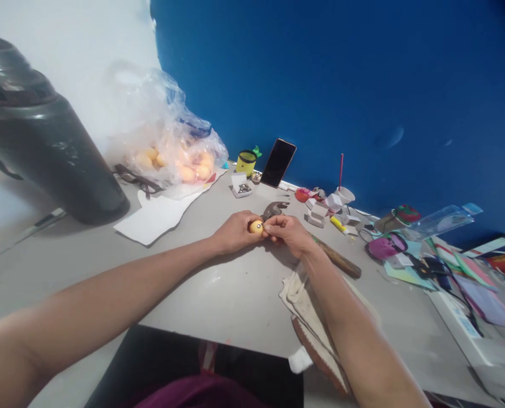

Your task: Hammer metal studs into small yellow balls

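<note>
My left hand (234,231) is closed around a small yellow ball (256,227), which bears a round pale spot with a dark centre. At the ball's right side, my right hand (292,233) has its thumb and forefinger pinched together; whatever lies between them is too small to make out. Both hands are just above the grey table. Right behind them lies a claw hammer (339,258), its metal head beyond my fingers and its wooden handle slanting to the right, partly covered by my right hand. Beneath my right forearm rests a cream cloth (301,294).
A big dark flask (61,147) stands at the left beside white paper (159,215). Behind it, a clear plastic bag (193,153) holds several yellow balls. A phone (279,162) leans at the back near a small open box (241,186) of metal bits. Clutter and cables fill the right.
</note>
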Tool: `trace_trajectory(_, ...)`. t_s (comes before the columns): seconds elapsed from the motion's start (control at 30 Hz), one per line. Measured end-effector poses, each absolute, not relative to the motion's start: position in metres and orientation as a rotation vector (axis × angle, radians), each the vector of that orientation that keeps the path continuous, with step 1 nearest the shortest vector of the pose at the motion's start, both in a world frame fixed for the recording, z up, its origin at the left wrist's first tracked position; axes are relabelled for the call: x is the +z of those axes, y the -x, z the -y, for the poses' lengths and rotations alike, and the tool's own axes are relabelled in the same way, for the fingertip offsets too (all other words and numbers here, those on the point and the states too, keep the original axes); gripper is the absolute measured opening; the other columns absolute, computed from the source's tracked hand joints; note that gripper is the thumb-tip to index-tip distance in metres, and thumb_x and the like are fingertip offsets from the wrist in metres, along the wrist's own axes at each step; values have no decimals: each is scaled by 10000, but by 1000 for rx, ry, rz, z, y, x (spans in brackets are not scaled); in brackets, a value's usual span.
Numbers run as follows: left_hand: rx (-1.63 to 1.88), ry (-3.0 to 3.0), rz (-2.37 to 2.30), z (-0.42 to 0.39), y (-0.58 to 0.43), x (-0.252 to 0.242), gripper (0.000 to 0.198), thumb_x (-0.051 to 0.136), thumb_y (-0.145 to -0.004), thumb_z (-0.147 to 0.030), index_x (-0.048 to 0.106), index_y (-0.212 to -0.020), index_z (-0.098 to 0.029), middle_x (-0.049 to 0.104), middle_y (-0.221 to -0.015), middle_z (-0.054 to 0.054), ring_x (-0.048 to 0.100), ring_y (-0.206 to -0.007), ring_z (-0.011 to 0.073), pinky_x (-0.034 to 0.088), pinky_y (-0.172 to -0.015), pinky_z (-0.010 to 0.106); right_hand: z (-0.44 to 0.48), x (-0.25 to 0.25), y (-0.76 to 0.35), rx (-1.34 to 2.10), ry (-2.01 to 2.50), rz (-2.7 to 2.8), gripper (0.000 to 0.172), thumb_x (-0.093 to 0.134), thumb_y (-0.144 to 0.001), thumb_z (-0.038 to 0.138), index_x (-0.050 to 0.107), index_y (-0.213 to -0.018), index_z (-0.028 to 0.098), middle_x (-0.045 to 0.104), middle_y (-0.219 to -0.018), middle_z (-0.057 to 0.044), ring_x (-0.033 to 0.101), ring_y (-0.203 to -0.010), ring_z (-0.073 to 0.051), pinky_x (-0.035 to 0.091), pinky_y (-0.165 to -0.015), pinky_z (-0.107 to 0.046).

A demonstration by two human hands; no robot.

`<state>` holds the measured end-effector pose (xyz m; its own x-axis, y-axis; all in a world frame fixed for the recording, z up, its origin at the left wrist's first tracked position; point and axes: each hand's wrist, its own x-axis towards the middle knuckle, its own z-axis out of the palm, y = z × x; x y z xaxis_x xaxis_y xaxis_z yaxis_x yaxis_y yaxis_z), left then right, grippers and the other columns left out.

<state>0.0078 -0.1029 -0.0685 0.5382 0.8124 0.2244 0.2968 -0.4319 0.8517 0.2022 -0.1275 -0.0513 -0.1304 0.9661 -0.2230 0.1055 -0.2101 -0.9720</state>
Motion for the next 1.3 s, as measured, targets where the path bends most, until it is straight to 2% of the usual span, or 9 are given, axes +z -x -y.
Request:
trace_trajectory(0.2,816,-1981,-891,103,-7,-69,204,703,-817,-348,798,-893,-184,703,-889,53,639,-817,197,489,-742,305,128,-50,-199,1377,1398,1284,363,903,-580,407,651,-735,197,710,-633,-4,503,-517,-94,361,-517,-231)
trace_trajectory(0.43,821,-1939,-903,102,-8,-68,216,717,-778,-330,799,-907,-176,708,-907,48,651,-819,192,506,-737,289,124,-56,-205,1322,1403,1352,384,863,-647,501,660,-769,200,720,-687,-18,522,-536,-112,381,-537,-253)
trace_trajectory(0.53,834,-1853,-952,101,-8,-69,267,714,-730,-288,798,-953,-168,740,-972,54,675,-853,204,531,-760,298,121,-55,-215,912,1583,1446,353,739,-802,545,668,-819,200,737,-766,-46,594,-634,-161,447,-626,-290)
trace_trajectory(0.67,885,-1740,-1008,99,-9,-70,358,735,-691,-314,801,-1009,-163,744,-1035,69,704,-897,233,578,-794,334,120,-53,-225,92,2050,1810,276,689,-919,437,719,-1006,177,743,-1084,-138,656,-1036,-266,469,-863,-346)
trace_trajectory(0.77,901,-1640,-1025,99,-8,-68,434,761,-665,-294,784,-1077,-159,737,-1050,80,716,-887,238,600,-760,339,122,-54,-226,-102,2273,2030,314,662,-971,452,727,-1079,164,708,-1172,-170,634,-1140,-300,454,-906,-355)
trace_trajectory(0.87,911,-1496,-1018,100,-8,-65,574,787,-643,-265,707,-1198,-143,743,-1016,86,718,-841,222,596,-682,315,122,-55,-223,-157,2329,2081,303,605,-1021,419,706,-1117,150,705,-1185,-173,647,-1139,-297,450,-891,-344)
trace_trajectory(1.07,943,-1538,-1038,97,-6,-62,347,735,-664,-273,713,-986,-144,711,-823,36,662,-706,184,545,-610,286,126,-40,-219,-239,2299,1876,287,614,-1025,403,622,-1216,190,749,-921,-88,704,-860,-255,409,-734,-307)
trace_trajectory(1.17,947,-1538,-1059,96,-4,-60,357,714,-659,-285,731,-986,-142,689,-778,23,632,-679,179,507,-595,281,132,-34,-218,-489,2053,1829,271,616,-1015,383,647,-1197,185,748,-911,-97,686,-856,-258,391,-716,-306)
trace_trajectory(1.3,975,-1570,-1040,95,-3,-60,249,726,-643,-297,732,-845,-151,643,-726,-3,569,-680,156,444,-608,263,138,-37,-211,-702,1669,1918,260,567,-1047,386,700,-1157,192,737,-875,-79,639,-769,-214,370,-693,-299)
